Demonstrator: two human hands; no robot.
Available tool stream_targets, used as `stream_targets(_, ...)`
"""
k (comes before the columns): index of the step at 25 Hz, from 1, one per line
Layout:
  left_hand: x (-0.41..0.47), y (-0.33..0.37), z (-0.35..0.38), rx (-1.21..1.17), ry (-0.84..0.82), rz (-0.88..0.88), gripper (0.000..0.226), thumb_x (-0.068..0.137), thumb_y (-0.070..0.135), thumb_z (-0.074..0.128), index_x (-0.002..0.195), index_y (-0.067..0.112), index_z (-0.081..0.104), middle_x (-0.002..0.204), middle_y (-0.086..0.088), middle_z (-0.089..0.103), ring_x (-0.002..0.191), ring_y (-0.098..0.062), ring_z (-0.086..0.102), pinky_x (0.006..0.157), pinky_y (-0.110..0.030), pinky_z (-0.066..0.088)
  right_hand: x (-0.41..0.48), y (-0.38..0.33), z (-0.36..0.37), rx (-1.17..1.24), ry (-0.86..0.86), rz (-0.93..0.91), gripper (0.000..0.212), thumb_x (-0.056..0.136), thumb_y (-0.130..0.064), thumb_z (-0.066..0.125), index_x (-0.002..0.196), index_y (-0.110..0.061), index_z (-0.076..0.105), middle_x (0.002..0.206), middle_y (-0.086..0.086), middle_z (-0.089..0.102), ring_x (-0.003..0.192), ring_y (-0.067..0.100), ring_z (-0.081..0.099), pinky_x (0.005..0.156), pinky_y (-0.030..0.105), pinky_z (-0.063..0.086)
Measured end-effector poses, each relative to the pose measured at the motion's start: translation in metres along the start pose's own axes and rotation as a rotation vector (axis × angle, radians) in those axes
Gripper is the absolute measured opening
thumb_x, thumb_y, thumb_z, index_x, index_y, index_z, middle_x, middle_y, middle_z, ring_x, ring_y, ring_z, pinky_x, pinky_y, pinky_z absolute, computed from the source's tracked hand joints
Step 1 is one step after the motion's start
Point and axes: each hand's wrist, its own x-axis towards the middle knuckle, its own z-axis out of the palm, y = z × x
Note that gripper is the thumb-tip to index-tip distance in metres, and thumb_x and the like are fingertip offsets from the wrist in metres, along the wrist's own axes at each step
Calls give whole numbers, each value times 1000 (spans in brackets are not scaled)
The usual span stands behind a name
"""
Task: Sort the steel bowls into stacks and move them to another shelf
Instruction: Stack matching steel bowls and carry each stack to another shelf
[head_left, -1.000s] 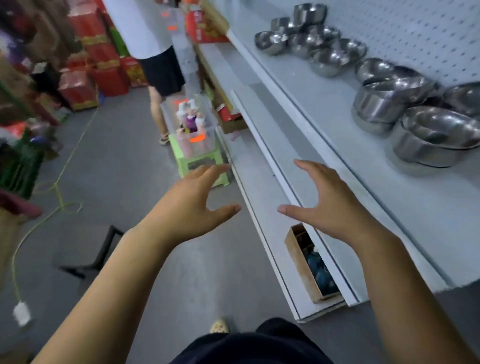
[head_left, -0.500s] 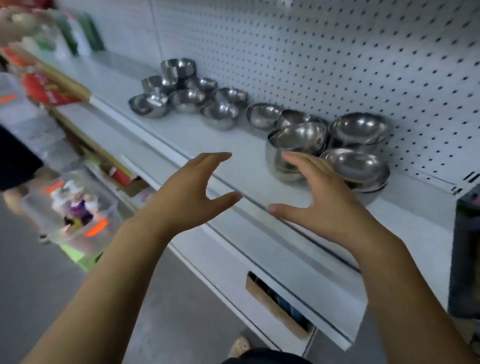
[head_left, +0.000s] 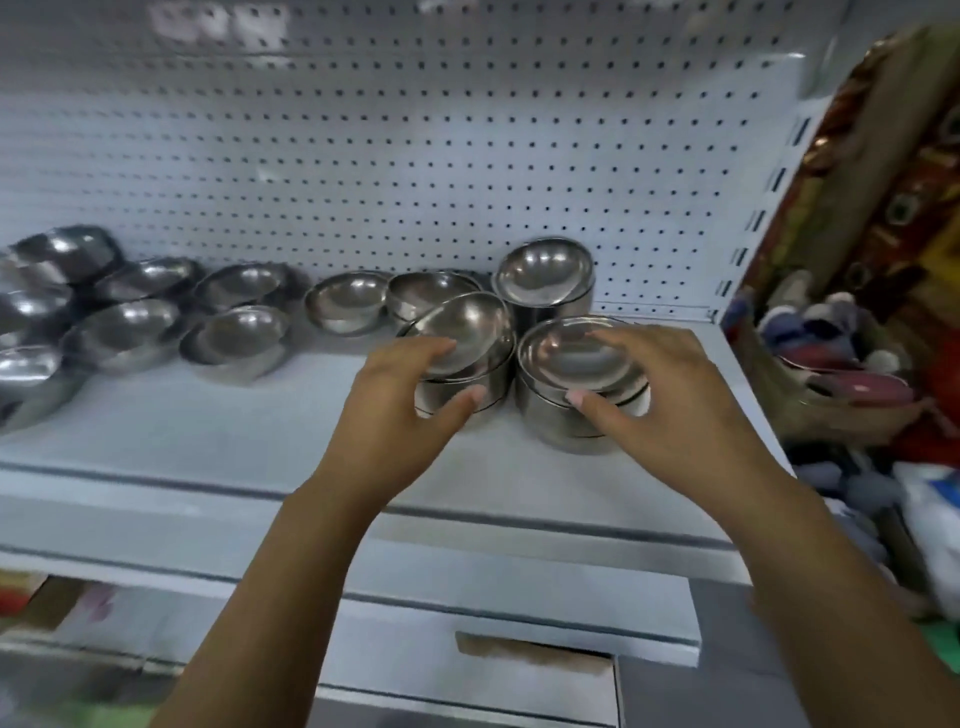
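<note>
Stacks of steel bowls (head_left: 545, 275) are gathered at the right end of the shelf (head_left: 208, 436). The middle stack (head_left: 491, 382) is clasped by the left hand (head_left: 395, 415), fingers (head_left: 415, 349) over its tilted top bowl (head_left: 467, 325), thumb against the side. The right stack (head_left: 550, 415) seems gripped likewise by the right hand (head_left: 670, 410), though blur obscures contact.

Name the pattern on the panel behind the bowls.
White pegboard with rows of small dark holes; head view.

- White pegboard (head_left: 415, 156) filled 12 o'clock.
- Red-and-gold patterned goods (head_left: 893, 208) leaned at 2 o'clock.
- Blurred soft coloured items (head_left: 831, 353) lay heaped at 3 o'clock.
- Brown cardboard box (head_left: 530, 649) sat at 6 o'clock.
</note>
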Motion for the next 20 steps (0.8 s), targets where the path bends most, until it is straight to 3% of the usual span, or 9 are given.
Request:
stream_targets(3, 21, -6, 6, -34, -33, 83, 35, 90, 38, 77, 121, 22, 72, 110, 21, 60, 120, -9, 52, 99, -19, 38, -3, -2, 7, -7, 28, 125, 68, 83, -55, 75, 142, -26, 56, 150, -6, 48, 144, 10, 29, 106, 17, 24)
stream_targets(6, 35, -12, 10, -98, -94, 153, 14, 91, 31, 76, 101, 22, 77, 92, 28, 63, 106, -11, 57, 93, -28, 47, -4, -5, 9, 43, 18, 205, 81, 75, -72, 66, 143, -30, 55, 156, -10, 40, 146, 5, 24, 102, 6, 19)
stream_targets(9, 40, -14, 10, -163, -130, 148, 12, 93, 29, 75, 87, 19, 78, 82, 19, 67, 91, -7, 59, 83, -20, 46, -4, -5, 12, 93, 24, 235, 86, 64, -82, 58, 136, -33, 60, 155, -14, 40, 145, 3, 27, 106, 8, 21)
stream_targets(12, 41, -11, 7, -242, -145, 49, 18, 94, 32, 73, 81, 21, 77, 78, 14, 70, 90, -7, 60, 75, -13, 44, -5, -1, 15, 102, 25, 241, 78, 64, -80, 61, 126, -32, 68, 154, -14, 41, 145, 4, 30, 110, 12, 24)
stream_targets(15, 41, -6, 5, -274, -108, -23, 21, 96, 36, 70, 80, 23, 76, 80, 15, 69, 89, -7, 62, 76, -19, 45, -5, -1, 17, 133, 24, 222, 55, 68, -71, 66, 109, -35, 73, 143, -20, 46, 142, 3, 34, 104, 0, 20)
stream_targets(17, 42, -2, 4, -308, -65, -63, 21, 97, 37, 68, 82, 24, 76, 81, 12, 71, 87, -10, 64, 75, -24, 49, -4, 1, 18, 137, 31, 193, 51, 70, -70, 66, 105, -34, 74, 136, -20, 51, 141, 3, 36, 105, -1, 20)
stream_targets(20, 42, 7, 1, -356, 39, -91, 12, 97, 32, 69, 86, 32, 74, 83, 13, 73, 83, -2, 65, 68, -10, 45, -2, 5, 21, 159, 32, 167, 53, 71, -71, 66, 106, -32, 74, 131, -19, 56, 140, 3, 36, 105, 0, 21)
